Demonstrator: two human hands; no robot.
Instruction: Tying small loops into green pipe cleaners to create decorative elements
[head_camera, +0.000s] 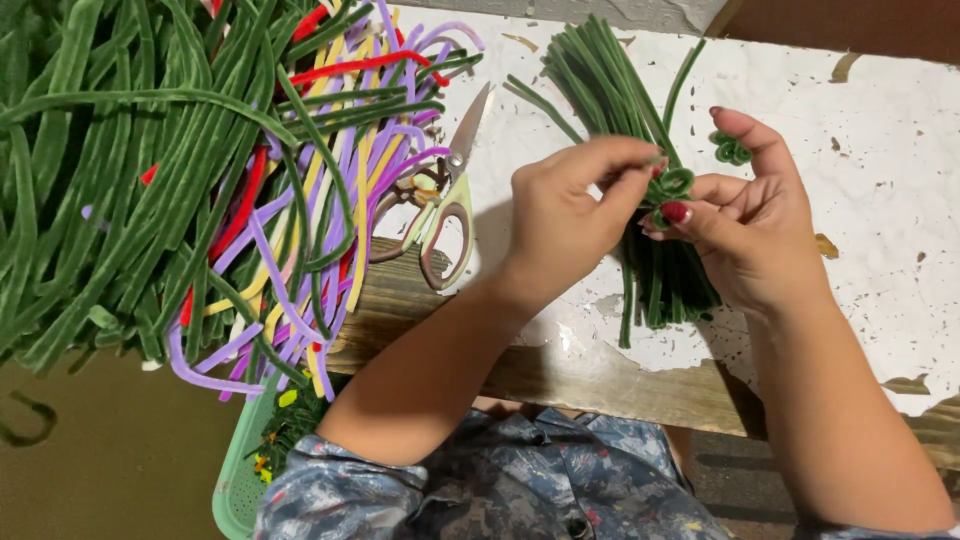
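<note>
- Hands first: your left hand pinches a small coiled green pipe cleaner between thumb and fingertips, and your right hand holds the same coil from the other side, fingers curled around it.
- A second green coil sits against your right index finger, just right of the held coil.
- Directly beneath the held coil, a bundle of straight green stems lies on the bench, whose white paint is flaking.
- Left of the coil, scissors with pale handles rest on the bench, blades closed.
- Further left, a big heap of green, purple, yellow and red pipe cleaners spreads out.
- Below that heap, a green basket shows partly.
</note>
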